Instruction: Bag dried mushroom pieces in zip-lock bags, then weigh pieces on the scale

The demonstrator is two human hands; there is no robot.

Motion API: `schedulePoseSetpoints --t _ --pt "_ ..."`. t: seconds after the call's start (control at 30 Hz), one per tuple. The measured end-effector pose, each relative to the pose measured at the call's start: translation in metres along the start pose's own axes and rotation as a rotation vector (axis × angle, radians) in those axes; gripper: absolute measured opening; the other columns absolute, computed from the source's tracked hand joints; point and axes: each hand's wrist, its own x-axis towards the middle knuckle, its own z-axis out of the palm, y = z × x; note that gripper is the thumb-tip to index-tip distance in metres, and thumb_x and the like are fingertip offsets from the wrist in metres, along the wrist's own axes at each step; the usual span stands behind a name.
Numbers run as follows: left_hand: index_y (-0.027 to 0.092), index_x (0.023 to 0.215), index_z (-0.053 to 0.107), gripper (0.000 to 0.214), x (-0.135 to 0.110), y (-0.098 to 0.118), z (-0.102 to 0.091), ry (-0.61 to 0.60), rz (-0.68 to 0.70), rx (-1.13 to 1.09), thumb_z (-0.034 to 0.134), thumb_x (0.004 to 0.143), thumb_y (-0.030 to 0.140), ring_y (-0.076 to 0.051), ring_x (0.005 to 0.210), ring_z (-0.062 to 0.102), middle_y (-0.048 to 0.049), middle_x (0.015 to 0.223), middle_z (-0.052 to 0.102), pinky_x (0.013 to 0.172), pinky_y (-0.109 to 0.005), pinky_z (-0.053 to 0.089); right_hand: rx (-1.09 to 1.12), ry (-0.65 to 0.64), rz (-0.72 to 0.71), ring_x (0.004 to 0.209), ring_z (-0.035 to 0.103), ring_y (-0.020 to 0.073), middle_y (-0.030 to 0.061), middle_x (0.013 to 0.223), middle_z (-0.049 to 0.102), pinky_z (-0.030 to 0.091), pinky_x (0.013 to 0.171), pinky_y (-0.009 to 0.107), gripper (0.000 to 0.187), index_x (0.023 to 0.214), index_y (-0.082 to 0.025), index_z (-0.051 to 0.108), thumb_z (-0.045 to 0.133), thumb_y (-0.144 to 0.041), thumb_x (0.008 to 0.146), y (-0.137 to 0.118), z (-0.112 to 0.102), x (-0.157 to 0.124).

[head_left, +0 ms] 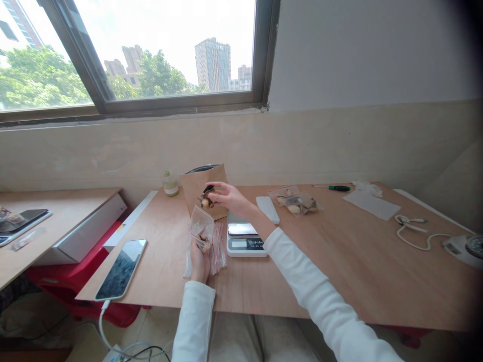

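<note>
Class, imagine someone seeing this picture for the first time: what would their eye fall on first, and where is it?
Probably the right hand near the middle, pinching dark and pale pieces above a clear plastic bag held in the left hand. Behind them stands a brown pouch, with a white digital scale in front and to its right. The bright window at upper left would also draw attention.
</note>
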Motion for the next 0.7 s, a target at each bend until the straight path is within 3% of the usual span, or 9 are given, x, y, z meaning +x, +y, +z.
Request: schedulePoseSetpoints --t 0.2,0.37,0.5,0.7 --pt "0.019 0.103 0.065 0.033 -0.004 0.003 0.0 -0.022 -0.039 -0.008 0.06 0.076 0.037 -0.006 0.052 0.044 0.0053 0.062 0.048 0.057 -0.02 0.041 0.127 0.289 -0.236 0.079 0.067 0.0137 0.0004 0.084 0.068 0.055 0.075 0.029 0.056 0.109 -0.017 0.057 0.081 -0.032 0.061 -0.035 -0.011 0.078" --pt "0.018 0.104 0.065 0.034 -0.001 0.002 -0.001 -0.017 -0.04 0.018 0.06 0.076 0.039 -0.007 0.055 0.047 0.0037 0.067 0.054 0.058 -0.02 0.041 -0.142 0.458 -0.41 0.087 0.066 0.016 0.0038 0.092 0.066 0.052 0.083 0.033 0.055 0.118 -0.017 0.051 0.074 -0.032 0.071 -0.034 -0.016 0.132" --pt "0.02 0.107 0.064 0.037 0.001 0.0 -0.003 -0.021 -0.048 0.078 0.057 0.078 0.041 -0.01 0.057 0.05 0.0029 0.069 0.056 0.06 -0.023 0.043 -0.553 0.408 -0.553 0.1 0.061 0.0156 0.0052 0.105 0.064 0.046 0.095 0.032 0.043 0.119 -0.019 0.054 0.064 -0.019 0.077 -0.013 -0.018 0.141" --pt "0.022 0.104 0.064 0.034 -0.001 0.001 -0.001 -0.033 -0.067 0.102 0.054 0.079 0.043 -0.011 0.058 0.052 0.0023 0.069 0.058 0.062 -0.024 0.044 -0.862 0.204 -0.526 0.104 0.056 0.0156 0.0084 0.114 0.057 0.042 0.099 0.031 0.039 0.118 -0.017 0.055 0.05 -0.009 0.08 0.014 -0.023 0.134"
